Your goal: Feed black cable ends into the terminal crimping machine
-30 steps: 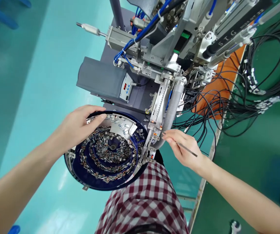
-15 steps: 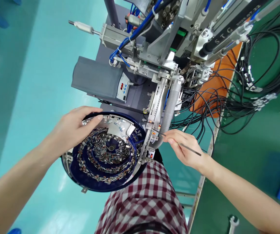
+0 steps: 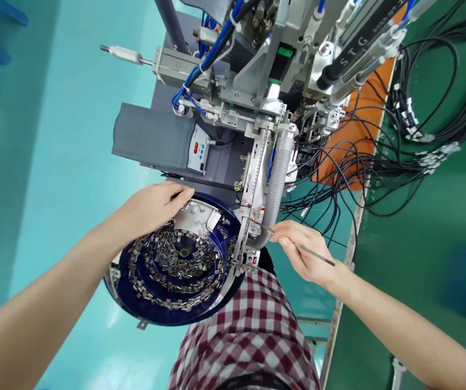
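My left hand (image 3: 155, 208) rests over the back rim of a dark blue feeder bowl (image 3: 135, 311), its fingers stretched along the edge. Small bent metal parts (image 3: 184, 254) fill the middle of the bowl and lie along its spiral ledges. A few more sit on a pale metal plate (image 3: 190, 218) just beside my left fingertips. Between the fingers of my right hand (image 3: 304, 252) is a thin dark metal rod (image 3: 316, 257). Its far end reaches the straight feeder track (image 3: 250, 197) to the right of the bowl.
Behind the bowl stands a grey controller box (image 3: 151, 135) with a red display. A ribbed grey hose (image 3: 276, 187) runs beside the track. Machine cylinders (image 3: 180, 67) rise at the back. Black cables (image 3: 347, 168) spread over the right side. A wrench (image 3: 397, 371) lies at bottom right.
My left hand has slid rightward along the bowl's rim. The rod's tip now reaches left onto the track. The whole view has shifted slightly.
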`<state>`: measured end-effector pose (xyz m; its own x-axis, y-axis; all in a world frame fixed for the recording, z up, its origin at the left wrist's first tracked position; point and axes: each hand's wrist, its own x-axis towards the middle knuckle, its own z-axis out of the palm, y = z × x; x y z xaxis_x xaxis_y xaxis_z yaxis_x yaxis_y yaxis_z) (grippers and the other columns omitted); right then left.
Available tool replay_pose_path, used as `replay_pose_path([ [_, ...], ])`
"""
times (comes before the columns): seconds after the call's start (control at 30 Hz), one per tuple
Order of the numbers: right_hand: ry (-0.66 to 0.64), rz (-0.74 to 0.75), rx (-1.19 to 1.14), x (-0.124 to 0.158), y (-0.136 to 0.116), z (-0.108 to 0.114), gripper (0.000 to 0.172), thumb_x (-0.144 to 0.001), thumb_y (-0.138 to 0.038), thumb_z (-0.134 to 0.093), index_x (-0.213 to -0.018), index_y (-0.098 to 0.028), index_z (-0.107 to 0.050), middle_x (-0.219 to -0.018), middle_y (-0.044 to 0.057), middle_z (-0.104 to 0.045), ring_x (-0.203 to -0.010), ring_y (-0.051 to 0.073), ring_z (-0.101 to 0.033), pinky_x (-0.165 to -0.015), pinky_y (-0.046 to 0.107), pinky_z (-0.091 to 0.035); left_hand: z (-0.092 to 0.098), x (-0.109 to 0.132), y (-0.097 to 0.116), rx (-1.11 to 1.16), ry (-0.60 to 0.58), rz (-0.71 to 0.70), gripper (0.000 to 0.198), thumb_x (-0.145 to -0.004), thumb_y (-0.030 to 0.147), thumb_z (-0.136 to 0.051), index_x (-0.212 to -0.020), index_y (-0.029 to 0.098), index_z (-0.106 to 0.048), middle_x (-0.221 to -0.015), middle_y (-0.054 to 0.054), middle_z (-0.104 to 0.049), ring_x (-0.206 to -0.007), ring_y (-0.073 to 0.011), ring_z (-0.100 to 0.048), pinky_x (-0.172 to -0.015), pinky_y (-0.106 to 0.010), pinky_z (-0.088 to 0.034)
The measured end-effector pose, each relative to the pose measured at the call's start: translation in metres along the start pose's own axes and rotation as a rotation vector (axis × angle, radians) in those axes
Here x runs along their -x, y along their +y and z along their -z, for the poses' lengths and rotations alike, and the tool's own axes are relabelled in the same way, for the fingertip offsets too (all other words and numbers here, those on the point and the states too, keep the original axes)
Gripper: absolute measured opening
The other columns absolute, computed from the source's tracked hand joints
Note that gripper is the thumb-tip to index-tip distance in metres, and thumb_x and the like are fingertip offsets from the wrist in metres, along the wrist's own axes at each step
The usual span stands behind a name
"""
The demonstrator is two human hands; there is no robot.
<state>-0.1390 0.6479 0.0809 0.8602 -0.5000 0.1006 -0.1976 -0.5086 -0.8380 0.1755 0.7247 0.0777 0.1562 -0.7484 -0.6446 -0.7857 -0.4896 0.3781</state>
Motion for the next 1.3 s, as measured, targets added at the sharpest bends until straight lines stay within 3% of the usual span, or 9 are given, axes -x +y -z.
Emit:
replay_pose_path([
  [0.47,0.012,0.007,-0.046,-0.007,0.006,0.001,0.018,-0.096,-0.013,-0.041,-0.093,-0.016,-0.059,-0.089,0.011,-0.066,-0.087,0.020,-0.065,-0.074,0.032,-0.054,-0.003,0.007,0.006,-0.020,0.017,0.068,0.060,-0.093,0.058,-0.027,-0.116,0.017,-0.063,-0.127,-0.012,-0.063,-0.115,-0.0307,-0.056,-0.096,-0.043,-0.042],
  [0.73,0.134,-0.048,-0.124,0.000,0.004,0.002,0.024,-0.098,-0.019,-0.038,-0.091,-0.018,-0.061,-0.085,0.008,-0.066,-0.085,0.020,-0.064,-0.073,0.034,-0.053,-0.005,0.010,0.008,-0.058,0.040,0.090,0.058,-0.091,0.058,-0.031,-0.124,0.019,-0.060,-0.129,-0.009,-0.063,-0.116,-0.0301,-0.056,-0.097,-0.040,-0.043],
  [0.83,0.248,-0.157,-0.192,0.006,-0.001,0.011,0.031,-0.100,-0.023,-0.034,-0.084,-0.019,-0.060,-0.077,0.006,-0.062,-0.076,0.019,-0.061,-0.068,0.033,-0.051,-0.005,0.010,0.006,-0.041,0.043,0.091,0.059,-0.089,0.059,-0.035,-0.124,0.019,-0.060,-0.130,-0.008,-0.062,-0.118,-0.0298,-0.056,-0.100,-0.040,-0.042],
  [0.93,0.133,-0.390,-0.150,0.015,-0.008,0.016,0.037,-0.100,-0.028,-0.036,-0.073,-0.019,-0.059,-0.080,0.006,-0.059,-0.078,0.019,-0.059,-0.071,0.033,-0.050,-0.006,0.010,0.007,-0.040,0.045,0.099,0.059,-0.088,0.059,-0.035,-0.124,0.019,-0.060,-0.131,-0.007,-0.062,-0.120,-0.0297,-0.054,-0.101,-0.041,-0.041],
  [1.07,-0.099,-0.610,-0.281,0.030,-0.007,-0.011,0.044,-0.101,-0.036,-0.034,-0.068,-0.018,-0.058,-0.099,0.008,-0.065,-0.101,0.020,-0.063,-0.087,0.035,-0.050,-0.004,0.010,0.011,-0.059,0.032,0.111,0.059,-0.088,0.060,-0.033,-0.123,0.020,-0.059,-0.130,-0.008,-0.062,-0.118,-0.0297,-0.056,-0.099,-0.039,-0.042],
  [1.2,-0.014,-0.701,-0.586,0.044,0.000,-0.057,0.045,-0.101,-0.044,-0.031,-0.075,-0.018,-0.057,-0.101,0.008,-0.067,-0.118,0.022,-0.057,-0.099,0.038,-0.046,0.004,-0.008,0.017,-0.181,-0.043,0.115,0.063,-0.088,0.063,-0.026,-0.108,0.018,-0.065,-0.109,-0.013,-0.070,-0.098,-0.0318,-0.064,-0.083,-0.041,-0.047],
  [1.3,0.036,-0.715,-0.663,0.050,0.000,-0.076,0.045,-0.101,-0.046,-0.031,-0.073,-0.019,-0.054,-0.101,0.008,-0.068,-0.123,0.023,-0.054,-0.099,0.038,-0.045,0.008,-0.035,0.023,-0.177,-0.199,0.090,0.063,-0.086,0.065,-0.028,-0.110,0.020,-0.065,-0.112,-0.012,-0.069,-0.095,-0.0301,-0.064,-0.076,-0.038,-0.049],
])
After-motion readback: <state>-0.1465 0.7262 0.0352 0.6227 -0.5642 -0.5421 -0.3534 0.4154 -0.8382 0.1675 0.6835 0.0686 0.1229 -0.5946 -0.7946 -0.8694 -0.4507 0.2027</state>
